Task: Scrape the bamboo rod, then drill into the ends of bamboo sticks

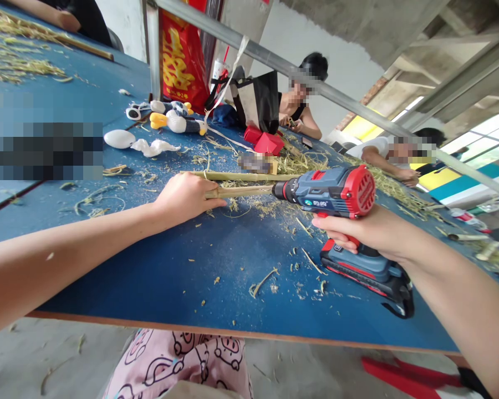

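Observation:
My right hand is wrapped round the handle of a blue and red cordless drill, its battery low over the table and its chuck pointing left. A slim bamboo stick runs from the chuck to my left hand, whose fingers close round its other end. Whether the stick is fixed in the chuck or only meets it, I cannot tell. Just behind lies a thicker green bamboo piece, close to my left fingers. Shavings and dust surround both pieces.
A blue table carries heaps of bamboo shavings. Behind stand crochet dolls, a white egg-shaped object, red boxes, a black-and-white bag and a red bag. A metal bar crosses above. Other people sit across the table.

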The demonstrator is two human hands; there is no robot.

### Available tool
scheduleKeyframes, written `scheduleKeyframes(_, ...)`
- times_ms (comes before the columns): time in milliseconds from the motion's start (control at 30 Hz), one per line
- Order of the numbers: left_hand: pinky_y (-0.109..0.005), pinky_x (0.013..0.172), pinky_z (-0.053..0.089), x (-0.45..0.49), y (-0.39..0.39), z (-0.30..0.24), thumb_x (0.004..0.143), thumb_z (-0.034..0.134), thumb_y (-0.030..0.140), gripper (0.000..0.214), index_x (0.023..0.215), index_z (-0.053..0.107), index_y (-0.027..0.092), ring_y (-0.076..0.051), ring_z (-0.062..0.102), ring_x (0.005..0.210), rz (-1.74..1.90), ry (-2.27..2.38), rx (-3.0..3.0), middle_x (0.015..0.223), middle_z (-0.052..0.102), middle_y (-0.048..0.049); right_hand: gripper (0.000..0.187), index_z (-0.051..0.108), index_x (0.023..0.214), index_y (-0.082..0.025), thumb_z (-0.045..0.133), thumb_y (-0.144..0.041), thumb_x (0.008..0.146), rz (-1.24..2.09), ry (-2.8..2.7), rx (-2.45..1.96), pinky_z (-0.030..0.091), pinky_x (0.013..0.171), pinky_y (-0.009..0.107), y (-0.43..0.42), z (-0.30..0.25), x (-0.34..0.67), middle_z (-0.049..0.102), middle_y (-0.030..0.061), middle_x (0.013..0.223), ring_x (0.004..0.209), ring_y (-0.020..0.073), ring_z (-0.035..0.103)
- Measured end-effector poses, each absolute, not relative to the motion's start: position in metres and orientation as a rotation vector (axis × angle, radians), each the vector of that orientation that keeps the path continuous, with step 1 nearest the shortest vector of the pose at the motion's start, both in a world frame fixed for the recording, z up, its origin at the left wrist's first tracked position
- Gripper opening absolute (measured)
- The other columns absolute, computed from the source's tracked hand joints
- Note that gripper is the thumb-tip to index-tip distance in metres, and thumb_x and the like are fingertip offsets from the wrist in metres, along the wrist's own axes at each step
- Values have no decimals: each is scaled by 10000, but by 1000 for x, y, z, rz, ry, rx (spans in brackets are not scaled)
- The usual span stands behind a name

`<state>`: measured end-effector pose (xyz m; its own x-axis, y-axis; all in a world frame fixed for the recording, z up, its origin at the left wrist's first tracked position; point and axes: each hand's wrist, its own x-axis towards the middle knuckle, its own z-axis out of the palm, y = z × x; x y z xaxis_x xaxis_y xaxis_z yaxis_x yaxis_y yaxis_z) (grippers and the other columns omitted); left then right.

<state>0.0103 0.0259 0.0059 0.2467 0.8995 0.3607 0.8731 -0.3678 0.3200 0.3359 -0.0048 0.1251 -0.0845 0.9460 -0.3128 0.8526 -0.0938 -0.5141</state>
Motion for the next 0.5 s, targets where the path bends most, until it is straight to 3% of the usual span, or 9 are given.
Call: scheduleKeyframes(500, -290, 637, 393, 10, 23, 10, 917, 643, 605, 434, 953, 783, 195, -200, 656, 733, 681, 1742, 2489, 844, 769, -78, 468, 453, 470, -231, 701, -436, 810, 975, -1999, -2009, 419, 485, 292, -4, 126, 337, 439, -23, 396, 390, 116, 418)
